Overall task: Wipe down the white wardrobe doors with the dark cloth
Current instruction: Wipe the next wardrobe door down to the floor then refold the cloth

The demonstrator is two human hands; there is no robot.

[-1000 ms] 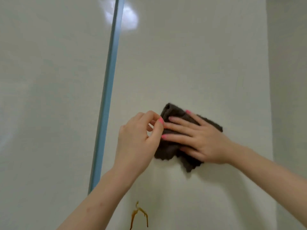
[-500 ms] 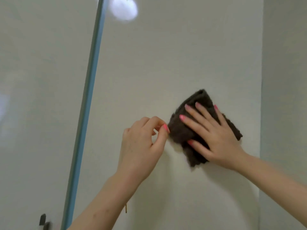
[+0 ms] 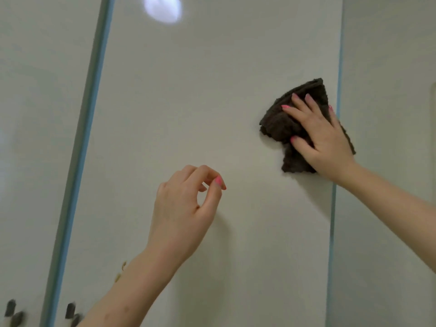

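Observation:
The white wardrobe door point(image 3: 200, 102) fills the middle of the view. A crumpled dark cloth point(image 3: 280, 123) lies flat against it near its right edge, and my right hand point(image 3: 320, 138) presses on the cloth with spread, straight fingers. My left hand point(image 3: 186, 208) hovers lower and to the left, apart from the cloth, fingers loosely curled and holding nothing. A brown smear point(image 3: 120, 271) shows on the door just left of my left forearm, partly hidden by it.
A blue-green seam point(image 3: 87, 128) divides this door from the left door point(image 3: 35, 138). Another seam point(image 3: 336, 161) runs down the right edge beside a further panel point(image 3: 389, 208). Two dark handles point(image 3: 14, 313) point(image 3: 72, 313) sit at the bottom left.
My right hand slid the cloth up and to the right, toward the door's right edge. My left hand let go of the cloth and stayed lower, now apart from it.

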